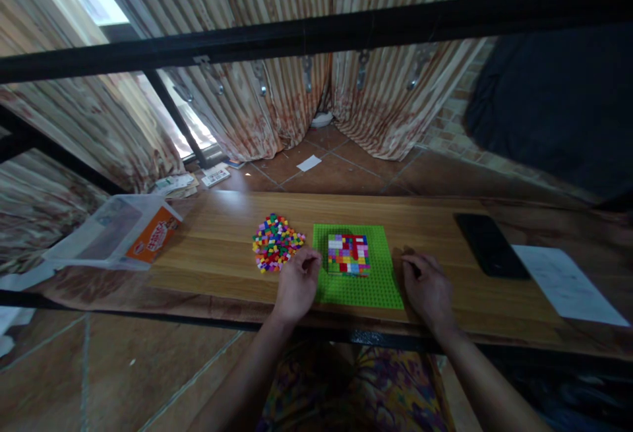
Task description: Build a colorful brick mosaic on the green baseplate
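Observation:
A green studded baseplate (386,280) lies on the wooden table, with a low, multicoloured block of small toy bricks (349,254) built up on it. Left of the plate is a loose heap of tiny coloured bricks (277,244). Between heap and plate, at the plate's left edge, is my left hand (298,285), its thumb and fingers curled together in a pinch. My right hand (429,289) rests beside the plate's right edge, fingers likewise curled in. Whatever either hand may hold is too small or hidden to make out.
A clear plastic box (106,224) with an orange label stands at the table's left end. To the right lie a black phone-like slab (491,245) and a white paper sheet (571,283). A dark metal bar (316,36) crosses beyond the table, before striped curtains (267,115).

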